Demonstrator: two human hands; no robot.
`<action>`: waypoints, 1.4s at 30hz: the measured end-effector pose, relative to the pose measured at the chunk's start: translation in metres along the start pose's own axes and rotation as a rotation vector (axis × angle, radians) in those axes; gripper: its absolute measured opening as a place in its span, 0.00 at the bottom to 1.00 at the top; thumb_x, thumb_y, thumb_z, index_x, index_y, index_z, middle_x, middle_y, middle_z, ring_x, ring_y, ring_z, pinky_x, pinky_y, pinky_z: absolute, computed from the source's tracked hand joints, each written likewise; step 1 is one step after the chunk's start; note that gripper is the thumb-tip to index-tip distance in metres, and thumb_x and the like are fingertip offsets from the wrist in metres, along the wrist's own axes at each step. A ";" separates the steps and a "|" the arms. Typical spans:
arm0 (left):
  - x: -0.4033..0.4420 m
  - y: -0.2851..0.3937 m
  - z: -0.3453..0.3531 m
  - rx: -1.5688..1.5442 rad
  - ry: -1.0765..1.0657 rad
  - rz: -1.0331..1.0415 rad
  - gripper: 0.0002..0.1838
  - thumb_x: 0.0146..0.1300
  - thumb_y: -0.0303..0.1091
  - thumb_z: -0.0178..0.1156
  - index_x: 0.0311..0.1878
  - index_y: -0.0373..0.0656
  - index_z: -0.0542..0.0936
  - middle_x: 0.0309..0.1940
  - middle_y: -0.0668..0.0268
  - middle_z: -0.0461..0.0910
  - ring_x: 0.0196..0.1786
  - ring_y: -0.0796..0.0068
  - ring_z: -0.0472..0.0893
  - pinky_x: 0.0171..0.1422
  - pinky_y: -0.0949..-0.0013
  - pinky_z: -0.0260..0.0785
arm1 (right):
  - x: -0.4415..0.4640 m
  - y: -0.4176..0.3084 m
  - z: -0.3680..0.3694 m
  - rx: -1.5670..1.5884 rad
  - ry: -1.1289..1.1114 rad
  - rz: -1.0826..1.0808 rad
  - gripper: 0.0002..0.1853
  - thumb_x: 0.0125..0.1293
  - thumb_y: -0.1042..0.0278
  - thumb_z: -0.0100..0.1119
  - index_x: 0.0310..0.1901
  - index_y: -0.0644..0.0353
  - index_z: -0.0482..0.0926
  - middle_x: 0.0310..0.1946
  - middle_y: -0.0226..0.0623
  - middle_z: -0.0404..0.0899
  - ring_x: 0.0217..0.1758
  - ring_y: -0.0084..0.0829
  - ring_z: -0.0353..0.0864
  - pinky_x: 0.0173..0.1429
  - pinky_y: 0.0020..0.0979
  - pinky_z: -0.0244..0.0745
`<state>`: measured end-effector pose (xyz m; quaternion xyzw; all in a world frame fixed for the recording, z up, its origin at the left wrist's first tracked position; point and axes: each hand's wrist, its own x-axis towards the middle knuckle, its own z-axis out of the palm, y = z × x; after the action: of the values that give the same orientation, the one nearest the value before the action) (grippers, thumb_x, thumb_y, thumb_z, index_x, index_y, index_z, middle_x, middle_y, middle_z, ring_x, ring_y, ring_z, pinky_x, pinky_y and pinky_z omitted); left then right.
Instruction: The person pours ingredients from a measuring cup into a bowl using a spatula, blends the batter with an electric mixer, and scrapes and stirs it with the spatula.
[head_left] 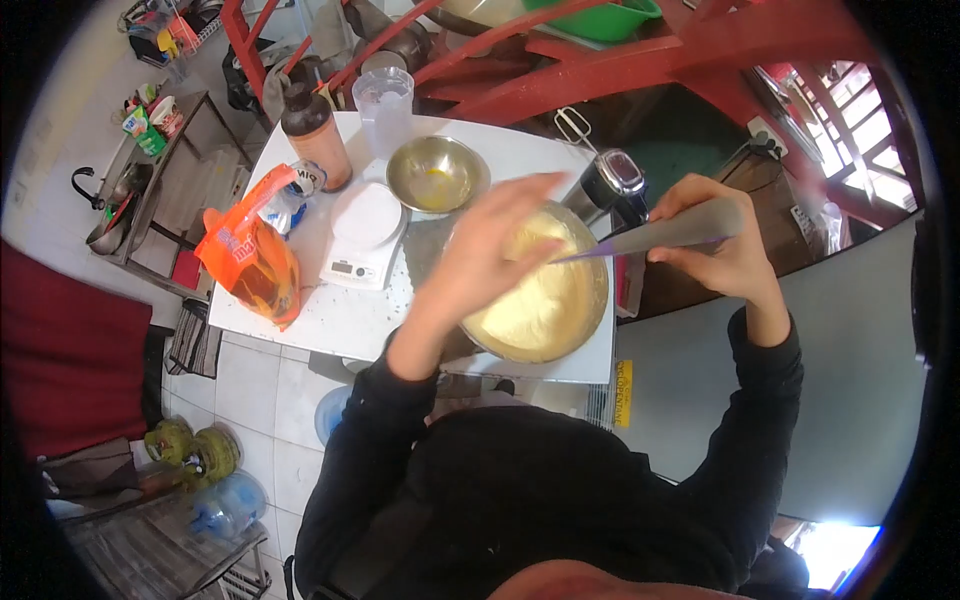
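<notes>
A large metal bowl (pixel 597 318) of pale yellow batter stands at the table's front right. My right hand (pixel 715 245) is closed on the grey handle of a spatula (pixel 665 235), whose narrow purple-edged end reaches left over the bowl. Above the bowl's left side is my left hand (pixel 495 240), its fingers spread and slightly blurred, apparently holding nothing. The spatula's tip lies close to the left fingers; whether they touch cannot be made out.
On the white table (pixel 350 325) are a digital scale (pixel 365 225), a small metal bowl (pixel 437 174), an orange bag (pixel 250 255), a brown bottle (pixel 316 140) and a clear jug (pixel 384 110). A hand mixer (pixel 610 180) stands behind the large bowl.
</notes>
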<state>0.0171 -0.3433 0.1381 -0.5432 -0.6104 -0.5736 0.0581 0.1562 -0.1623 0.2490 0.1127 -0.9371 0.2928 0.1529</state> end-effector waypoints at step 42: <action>-0.212 -0.050 -0.087 -0.120 1.017 -0.697 0.17 0.67 0.39 0.43 0.45 0.34 0.72 0.37 0.62 0.73 0.45 0.71 0.74 0.57 0.67 0.65 | -0.077 0.147 0.107 0.447 -0.255 0.727 0.23 0.66 0.65 0.45 0.61 0.62 0.59 0.16 0.27 0.66 0.09 0.15 0.61 0.12 0.20 0.58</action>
<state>0.0183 -0.5239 -0.0116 0.0273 -0.6146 -0.7791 0.1205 0.1596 -0.0973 0.0627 -0.1586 -0.8408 0.5069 -0.1047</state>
